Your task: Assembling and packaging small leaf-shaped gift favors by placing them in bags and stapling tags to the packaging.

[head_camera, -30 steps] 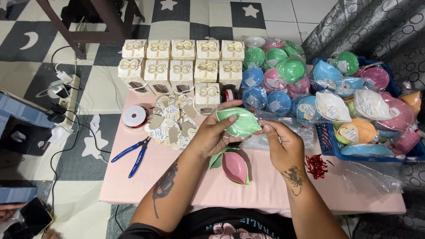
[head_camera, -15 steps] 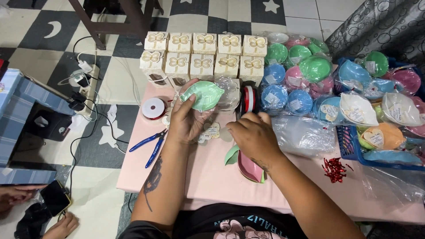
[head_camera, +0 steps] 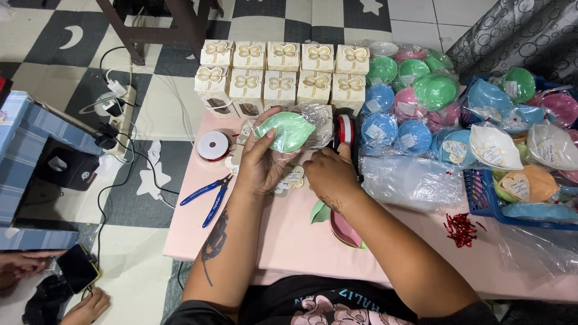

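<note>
Here the clear wrap could slip off the green leaf-shaped dish (head_camera: 288,130), since the left hand (head_camera: 260,161) pinches it only at one edge, raised above the pink table (head_camera: 289,241) in front of the gift boxes (head_camera: 283,72). The right hand (head_camera: 328,174) is curled palm-down beside the tape dispenser (head_camera: 345,129); I cannot tell what its fingers grip. Loose tags might scatter.

I'm wearing a black printed shirt; my left hand (head_camera: 260,161) and right hand (head_camera: 328,174) are showing tattoos, forearms bare.
</note>
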